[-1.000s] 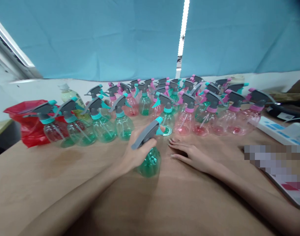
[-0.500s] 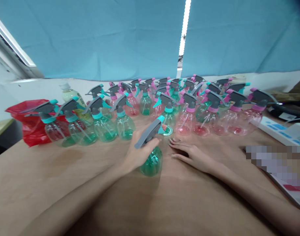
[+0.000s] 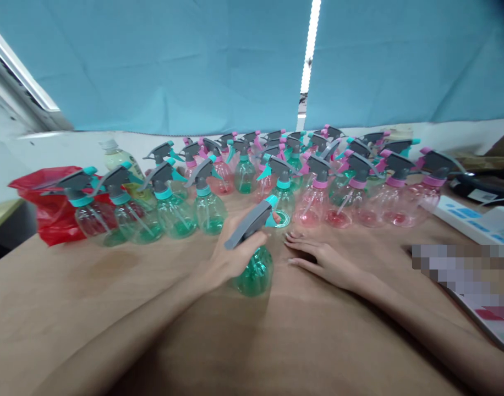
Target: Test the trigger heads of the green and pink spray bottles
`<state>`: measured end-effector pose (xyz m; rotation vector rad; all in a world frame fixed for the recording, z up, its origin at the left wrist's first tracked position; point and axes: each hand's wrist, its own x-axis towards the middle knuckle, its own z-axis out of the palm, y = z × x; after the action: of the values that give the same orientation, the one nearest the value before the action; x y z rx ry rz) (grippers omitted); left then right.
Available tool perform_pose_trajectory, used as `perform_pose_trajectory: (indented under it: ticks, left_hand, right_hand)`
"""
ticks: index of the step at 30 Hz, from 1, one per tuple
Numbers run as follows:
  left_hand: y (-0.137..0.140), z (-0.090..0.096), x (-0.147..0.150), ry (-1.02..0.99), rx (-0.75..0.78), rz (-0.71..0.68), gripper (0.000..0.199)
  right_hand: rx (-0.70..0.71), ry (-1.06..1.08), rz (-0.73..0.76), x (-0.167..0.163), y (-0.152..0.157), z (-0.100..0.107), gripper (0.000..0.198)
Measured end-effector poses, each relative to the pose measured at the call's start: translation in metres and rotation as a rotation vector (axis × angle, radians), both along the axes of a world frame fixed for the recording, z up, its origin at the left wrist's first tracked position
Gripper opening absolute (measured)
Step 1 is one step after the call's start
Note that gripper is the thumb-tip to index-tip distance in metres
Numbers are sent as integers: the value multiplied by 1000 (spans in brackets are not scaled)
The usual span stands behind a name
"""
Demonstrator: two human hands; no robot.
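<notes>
One grey-headed, translucent green plastic spray bottle (image 3: pixel 256 275) is roughly upright at near centre, the left hand (image 3: pixel 230 259) wrapped round its neck; to the right, the right hand (image 3: pixel 324 263) lies on the tan wood-grain table (image 3: pixel 318 341), thumb apart from fingers.

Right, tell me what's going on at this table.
A person's left hand is wrapped around a green spray bottle just below its gray trigger head, holding it in front of the others. The right hand rests on the table beside it, holding nothing. Behind the hands stand more green bottles and pink bottles, several rows deep. A red plastic bag sits at the left end, and a white power strip lies at the right.
</notes>
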<state>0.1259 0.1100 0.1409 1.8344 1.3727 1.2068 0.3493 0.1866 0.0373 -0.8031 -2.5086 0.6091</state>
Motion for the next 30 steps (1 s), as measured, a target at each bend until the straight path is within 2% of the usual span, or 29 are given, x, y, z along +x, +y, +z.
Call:
perform_pose_trajectory:
  ticks: [9,17,23,30]
  left_hand:
    - [2,0,0,4,32,-3,14]
    - [2,1,-1,-11,39,-70,11]
    - [5,-4,-6,-52,-13,-54,10]
    - [5,-5,-4,-64,15,-7,14]
  right_hand:
    - [-2,16,3,0,0,0,51]
    - [-6,-3,-4,0,0,0,52]
    - [-8,14,-6,1,0,0,50]
    - [2,-23,-8,1,1,-1,51]
